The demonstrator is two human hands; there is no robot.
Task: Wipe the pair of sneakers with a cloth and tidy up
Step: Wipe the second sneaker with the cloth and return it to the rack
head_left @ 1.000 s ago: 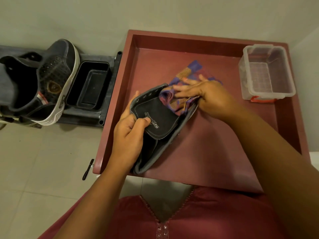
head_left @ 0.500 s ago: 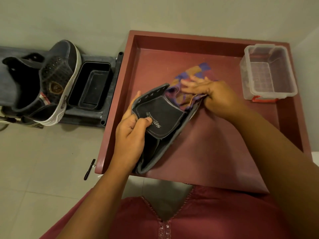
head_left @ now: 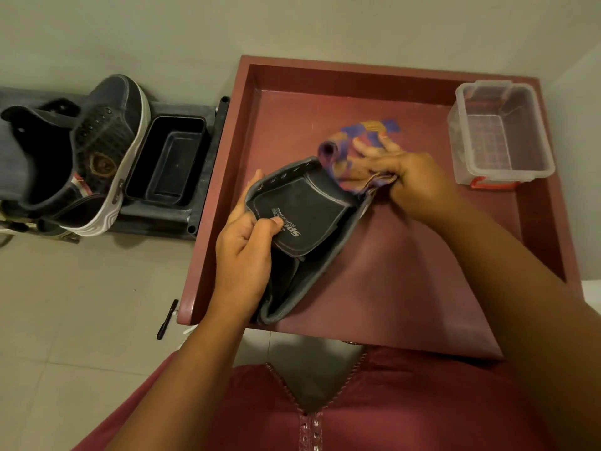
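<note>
Head view, close in: the left hand (head_left: pixel 242 255) pinches the tongue of the dark sneaker (head_left: pixel 302 229), holding it up over the near part of the red tray (head_left: pixel 406 288), while the right hand (head_left: pixel 401 177) curls round the checked cloth (head_left: pixel 357 148) and works it at the shoe's front. This looks like the wiping step on this shoe; next it likely needs turning to reach unwiped sides. Further off, the other sneaker (head_left: pixel 97 151) waits on a rack beside a black tub (head_left: pixel 169 164), and a clear box (head_left: pixel 500 135) sits at the tray's far corner.
</note>
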